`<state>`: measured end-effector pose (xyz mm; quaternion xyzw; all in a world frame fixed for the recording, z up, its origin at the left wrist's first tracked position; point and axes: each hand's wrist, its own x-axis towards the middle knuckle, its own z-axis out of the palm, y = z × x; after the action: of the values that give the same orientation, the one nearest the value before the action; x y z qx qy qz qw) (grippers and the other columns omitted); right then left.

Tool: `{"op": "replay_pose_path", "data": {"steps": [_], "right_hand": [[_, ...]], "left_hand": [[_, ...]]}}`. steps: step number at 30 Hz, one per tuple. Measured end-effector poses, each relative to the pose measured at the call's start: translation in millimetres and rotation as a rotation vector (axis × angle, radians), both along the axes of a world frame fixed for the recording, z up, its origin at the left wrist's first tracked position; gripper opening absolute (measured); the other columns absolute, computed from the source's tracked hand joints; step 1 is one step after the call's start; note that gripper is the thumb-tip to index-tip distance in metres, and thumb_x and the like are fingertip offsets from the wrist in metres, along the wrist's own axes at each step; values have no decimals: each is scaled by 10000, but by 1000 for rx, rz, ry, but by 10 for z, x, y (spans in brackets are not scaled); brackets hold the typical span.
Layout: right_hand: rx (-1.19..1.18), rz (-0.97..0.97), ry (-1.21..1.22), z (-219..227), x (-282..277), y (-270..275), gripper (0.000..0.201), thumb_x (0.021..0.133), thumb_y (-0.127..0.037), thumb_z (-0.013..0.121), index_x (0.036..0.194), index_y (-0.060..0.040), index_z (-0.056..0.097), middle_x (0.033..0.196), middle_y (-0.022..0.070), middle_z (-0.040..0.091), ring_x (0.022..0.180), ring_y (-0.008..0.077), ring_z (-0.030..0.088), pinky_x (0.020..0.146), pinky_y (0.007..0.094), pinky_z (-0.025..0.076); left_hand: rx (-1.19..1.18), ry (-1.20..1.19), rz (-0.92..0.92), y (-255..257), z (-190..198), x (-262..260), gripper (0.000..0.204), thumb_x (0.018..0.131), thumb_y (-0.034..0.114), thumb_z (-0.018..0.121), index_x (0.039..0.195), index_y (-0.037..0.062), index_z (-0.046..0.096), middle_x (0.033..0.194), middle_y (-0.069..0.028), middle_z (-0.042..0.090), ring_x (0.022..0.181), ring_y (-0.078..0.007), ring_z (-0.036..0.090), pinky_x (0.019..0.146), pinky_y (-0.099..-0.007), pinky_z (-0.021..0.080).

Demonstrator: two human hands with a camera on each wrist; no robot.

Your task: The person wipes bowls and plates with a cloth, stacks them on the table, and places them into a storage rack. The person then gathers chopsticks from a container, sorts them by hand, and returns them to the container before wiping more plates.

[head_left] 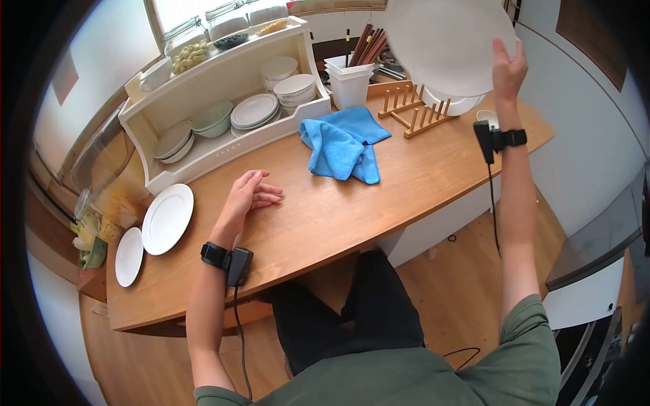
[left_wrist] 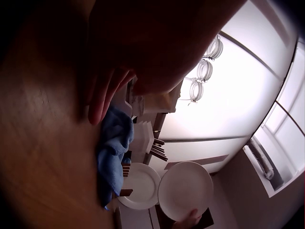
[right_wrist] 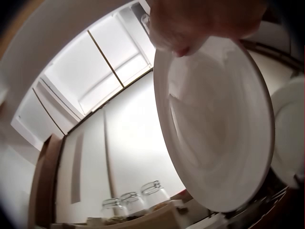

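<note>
- My right hand grips the large white plate at its rim, the fingers closed down to the rim's thickness.
- I hold that plate up in the air, tilted, above the far right part of the wooden table.
- My left hand is relaxed, fingers loosely bent and holding nothing, low over the table; I cannot tell whether it touches the wood.
- The blue cloth lies crumpled between my hands, near the wooden rack.
- Another plate stands upright at the rack.
- Two white plates lie at the table's left end.
</note>
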<state>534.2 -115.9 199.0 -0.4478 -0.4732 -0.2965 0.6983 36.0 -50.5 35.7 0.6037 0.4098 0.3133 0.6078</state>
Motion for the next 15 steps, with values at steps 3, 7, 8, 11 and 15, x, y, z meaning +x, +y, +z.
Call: {"op": "replay_pose_path", "data": {"steps": [3, 7, 8, 11, 15], "right_hand": [[-51, -260, -23, 119, 173, -7, 387, 862, -291, 606, 1138, -21, 577, 897, 228, 657, 842, 369, 631, 753, 411, 483], [-165, -426, -53, 40, 448, 268, 377, 877, -308, 570, 1163, -63, 567, 888, 222, 661, 859, 389, 636, 742, 452, 490], [-239, -440, -67, -12, 479, 326, 362, 886, -310, 549, 1174, -91, 562, 895, 218, 662, 873, 398, 631, 745, 467, 490], [-394, -444, -84, -118, 466, 473, 337, 899, -301, 521, 1192, -137, 550, 898, 208, 664, 877, 411, 627, 751, 485, 489], [-565, -412, -111, -238, 490, 628, 338, 902, -281, 514, 1211, -147, 529, 921, 201, 665, 893, 415, 620, 766, 484, 485]], "left_hand": [[15, 15, -12, 32, -51, -3, 341, 996, 308, 405, 1190, 34, 470, 943, -144, 663, 800, -143, 657, 725, -234, 514], [4, 10, 1, 47, -57, -16, 319, 994, 282, 415, 1187, 35, 472, 943, -134, 663, 799, -131, 654, 723, -219, 512], [5, 6, -4, 52, -71, -22, 313, 993, 278, 418, 1185, 37, 473, 943, -133, 663, 799, -128, 654, 723, -217, 512], [7, 12, 1, 67, -91, -34, 304, 992, 271, 423, 1182, 39, 475, 942, -131, 662, 800, -124, 654, 725, -213, 515], [-10, 31, 5, 37, -47, -13, 301, 998, 249, 410, 1188, 22, 460, 941, -132, 661, 796, -124, 652, 725, -218, 515]]}}
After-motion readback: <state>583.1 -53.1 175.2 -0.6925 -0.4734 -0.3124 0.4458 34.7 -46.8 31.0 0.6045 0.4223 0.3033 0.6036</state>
